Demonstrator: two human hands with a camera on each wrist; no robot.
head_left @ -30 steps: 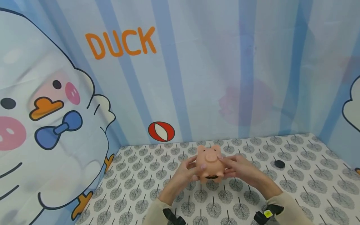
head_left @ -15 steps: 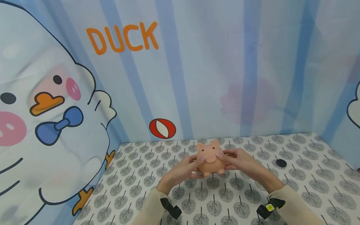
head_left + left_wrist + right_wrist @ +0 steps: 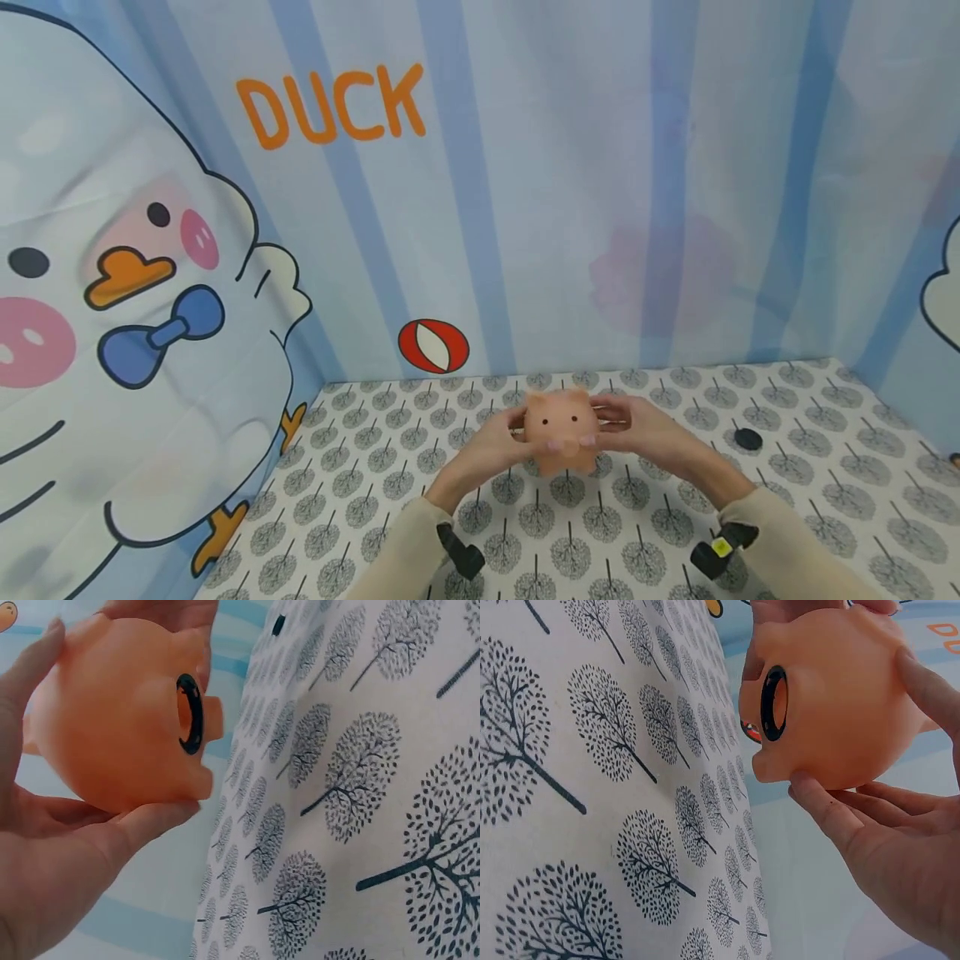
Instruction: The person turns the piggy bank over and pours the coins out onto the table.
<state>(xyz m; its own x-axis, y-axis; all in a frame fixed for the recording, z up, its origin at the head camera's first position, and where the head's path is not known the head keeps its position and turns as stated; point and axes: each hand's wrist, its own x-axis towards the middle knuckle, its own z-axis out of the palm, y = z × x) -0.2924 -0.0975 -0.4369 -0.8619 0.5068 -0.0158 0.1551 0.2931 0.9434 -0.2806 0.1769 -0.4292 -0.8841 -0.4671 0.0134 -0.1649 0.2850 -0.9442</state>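
A pink piggy bank [image 3: 558,417] is held between both hands above the tabletop, its face toward the head camera. My left hand [image 3: 497,442] grips its left side, and my right hand [image 3: 636,429] grips the other side, with both thumbs beside the snout. In the left wrist view the underside of the piggy bank [image 3: 120,712] shows a round hole edged by a black ring [image 3: 192,712]. The right wrist view shows the same open hole in the piggy bank [image 3: 847,697]. A small black round plug [image 3: 747,439] lies on the cloth to the right.
The table wears a white cloth [image 3: 360,517] printed with grey trees. Behind it hangs a blue striped curtain [image 3: 555,208] with a printed duck [image 3: 187,433] on the left. Black camera straps sit on both wrists.
The piggy bank has been raised off the cloth and tipped forward, so its head now faces the camera more and its belly hole has turned out of the head view.
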